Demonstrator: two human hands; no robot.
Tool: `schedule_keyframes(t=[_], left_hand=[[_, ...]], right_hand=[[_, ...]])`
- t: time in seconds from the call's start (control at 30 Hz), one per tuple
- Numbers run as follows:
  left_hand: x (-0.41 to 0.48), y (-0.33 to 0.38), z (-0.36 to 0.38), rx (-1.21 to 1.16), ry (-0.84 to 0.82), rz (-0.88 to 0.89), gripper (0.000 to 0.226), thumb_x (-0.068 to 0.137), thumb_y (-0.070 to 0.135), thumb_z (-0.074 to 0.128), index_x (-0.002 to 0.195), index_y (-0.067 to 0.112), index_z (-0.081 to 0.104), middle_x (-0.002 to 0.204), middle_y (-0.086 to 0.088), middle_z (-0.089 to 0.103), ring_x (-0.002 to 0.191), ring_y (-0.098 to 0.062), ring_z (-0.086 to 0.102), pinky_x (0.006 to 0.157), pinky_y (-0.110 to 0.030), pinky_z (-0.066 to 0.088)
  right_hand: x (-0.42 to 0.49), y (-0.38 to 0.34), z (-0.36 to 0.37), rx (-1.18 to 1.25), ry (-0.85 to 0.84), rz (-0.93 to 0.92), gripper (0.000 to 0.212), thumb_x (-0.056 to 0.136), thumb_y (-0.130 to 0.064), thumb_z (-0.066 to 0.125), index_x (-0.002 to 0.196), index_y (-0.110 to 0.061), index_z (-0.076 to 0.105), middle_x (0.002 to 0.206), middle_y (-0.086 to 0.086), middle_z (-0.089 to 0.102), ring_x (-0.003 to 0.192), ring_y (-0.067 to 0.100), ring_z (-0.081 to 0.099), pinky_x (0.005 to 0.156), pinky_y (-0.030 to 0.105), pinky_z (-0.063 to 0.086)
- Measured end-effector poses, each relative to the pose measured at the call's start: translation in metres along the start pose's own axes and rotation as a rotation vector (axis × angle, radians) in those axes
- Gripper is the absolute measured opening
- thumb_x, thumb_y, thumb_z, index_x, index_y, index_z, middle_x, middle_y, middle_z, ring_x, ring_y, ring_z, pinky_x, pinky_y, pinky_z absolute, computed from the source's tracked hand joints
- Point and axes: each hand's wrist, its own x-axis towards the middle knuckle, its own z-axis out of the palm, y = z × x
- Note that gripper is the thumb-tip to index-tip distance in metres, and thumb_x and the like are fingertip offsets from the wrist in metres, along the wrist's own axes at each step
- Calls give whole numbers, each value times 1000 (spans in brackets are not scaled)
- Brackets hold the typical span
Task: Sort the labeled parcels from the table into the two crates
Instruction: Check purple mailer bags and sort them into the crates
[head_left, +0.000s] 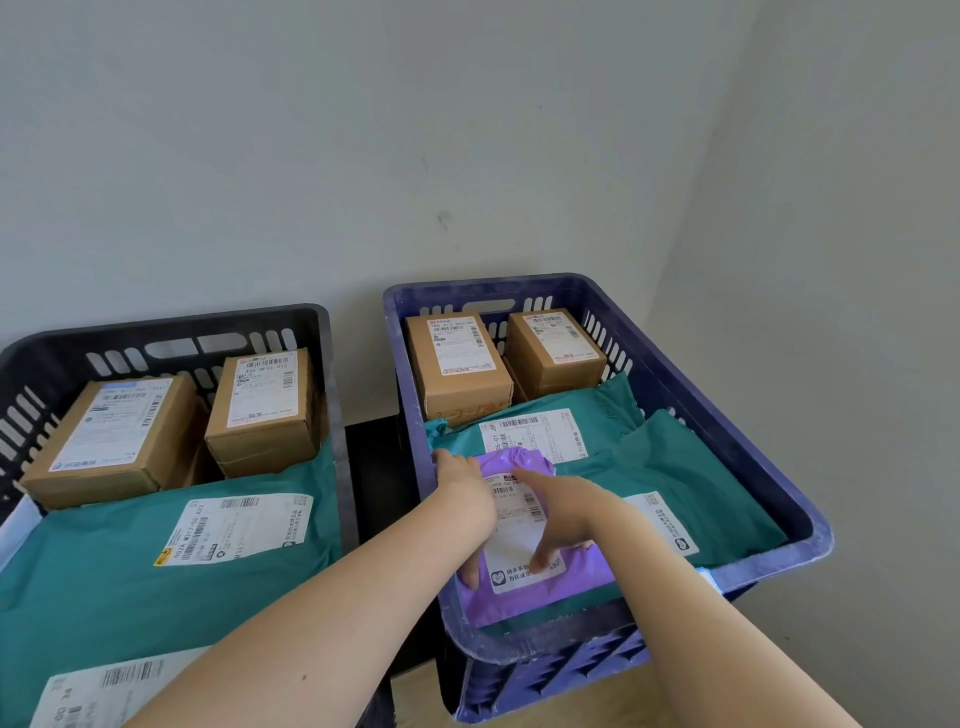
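You're settling the purple parcel (571, 574) label-up in the right crate (810, 525), left hand (467, 499) gripping its edge, right hand (566, 514) pressing it flat, fingers (525, 476) spread.

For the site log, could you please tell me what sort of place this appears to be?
Probably a small parcel-sorting corner: a black crate and a blue crate hold labeled boxes and mailers by a bare wall.
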Motion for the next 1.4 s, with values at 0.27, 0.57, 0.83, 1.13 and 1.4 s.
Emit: schedule_keyframes(t=[0.27,0.57,0.83,1.13,1.4], left_hand=[[-43,-37,-22,-189,479,33,37,88,45,59,114,19,59,113,-2,62,108,-21,54,97,-38,31],[-75,-62,-15,-588,868,-58,29,92,34,54,119,25,63,116,3,63,102,-15,58,87,-29,41],[-117,-83,19,-739,998,-237,23,90,27,61,111,20,68,106,2,65,97,-19,59,80,-31,43],[-171,-126,84,-749,981,-411,23,90,32,60,111,26,67,110,9,63,99,-13,57,78,-27,42],[-235,-189,163,-760,1026,-500,24,88,25,64,110,19,68,116,6,58,111,-16,49,86,-26,37]], right_hand=[[-25,3,-26,135,432,-30,53,85,-27,69,135,-31,50,117,-2,64,105,19,60,89,38,53],[-52,-33,-43,184,690,-226,37,89,-13,54,122,-29,62,108,-4,65,95,16,60,80,35,55],[-61,-71,-38,186,690,-425,34,93,-12,48,120,-26,64,115,-1,65,101,18,60,81,32,52],[-73,-148,-8,234,685,-572,29,93,-15,49,114,-26,66,104,-3,67,97,18,59,80,32,52],[-88,-259,41,381,650,-649,26,88,-10,54,101,-25,71,91,-6,70,84,14,62,76,34,54]])
